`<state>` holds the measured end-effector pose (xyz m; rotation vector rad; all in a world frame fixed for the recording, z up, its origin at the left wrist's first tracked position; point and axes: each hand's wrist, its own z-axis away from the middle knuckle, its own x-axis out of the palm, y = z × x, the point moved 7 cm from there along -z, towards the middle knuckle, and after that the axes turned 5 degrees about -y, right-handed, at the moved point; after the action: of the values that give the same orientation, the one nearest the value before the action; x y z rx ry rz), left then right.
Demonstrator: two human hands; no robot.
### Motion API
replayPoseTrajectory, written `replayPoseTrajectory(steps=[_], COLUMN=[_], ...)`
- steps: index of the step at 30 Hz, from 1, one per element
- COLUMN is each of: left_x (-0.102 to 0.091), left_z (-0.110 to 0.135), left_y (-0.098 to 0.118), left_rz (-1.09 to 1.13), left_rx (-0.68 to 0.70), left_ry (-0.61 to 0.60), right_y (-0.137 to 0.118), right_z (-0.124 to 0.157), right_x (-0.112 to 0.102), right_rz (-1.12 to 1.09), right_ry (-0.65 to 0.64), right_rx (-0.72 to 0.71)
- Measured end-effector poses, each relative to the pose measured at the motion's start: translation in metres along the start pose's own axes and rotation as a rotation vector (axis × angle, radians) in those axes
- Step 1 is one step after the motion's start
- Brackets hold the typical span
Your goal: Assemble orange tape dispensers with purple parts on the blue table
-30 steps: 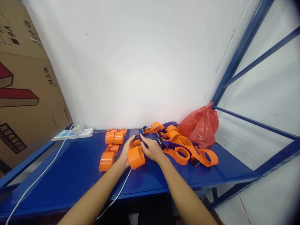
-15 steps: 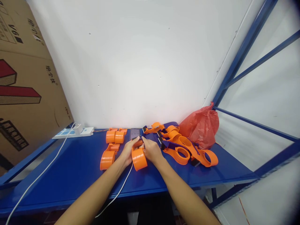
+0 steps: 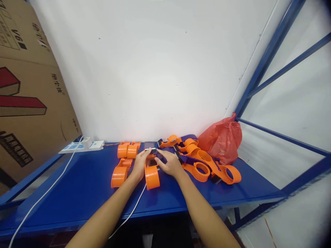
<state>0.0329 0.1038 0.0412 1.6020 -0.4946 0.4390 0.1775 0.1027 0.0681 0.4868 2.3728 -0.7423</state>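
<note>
An orange tape dispenser (image 3: 152, 177) is in front of me, its round drum toward me and its dark-edged front end pointing away. My left hand (image 3: 140, 164) is closed round its left side, with the thumb on top near the front end. My right hand (image 3: 169, 162) is at the right side of the dispenser, thumb and index finger spread apart. The index fingertip is close to the dark front end; whether it touches I cannot tell. Behind the dispenser lies a flat grey-screened device (image 3: 149, 145), partly covered.
Several orange dispensers (image 3: 119, 176) are lined up on the left of the blue table (image 3: 85, 193). More, some with dark blue parts, lie heaped (image 3: 198, 171) on the right beside a red plastic bag (image 3: 222, 139). A power strip (image 3: 94, 145), white cable (image 3: 50, 186) and large carton (image 3: 33, 86) are left.
My right hand has loosened from the dispenser, its thumb and index finger now apart. The dispenser has turned slightly, so its front end shows between my hands.
</note>
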Motion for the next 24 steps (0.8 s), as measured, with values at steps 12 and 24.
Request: replayPoseTrajectory(steps=[12, 24], left_x=[0.004, -0.014], left_z=[-0.001, -0.005], left_y=[0.007, -0.004], left_rz=[-0.259, 0.183], left_rx=[0.045, -0.099], left_ry=[-0.123, 0.147], right_y=[0.01, 0.022], right_z=[-0.002, -0.001], right_x=[-0.004, 0.005], right_rz=[-0.157, 0.432], right_ry=[0.114, -0.12], right_rx=[0.165, 0.34])
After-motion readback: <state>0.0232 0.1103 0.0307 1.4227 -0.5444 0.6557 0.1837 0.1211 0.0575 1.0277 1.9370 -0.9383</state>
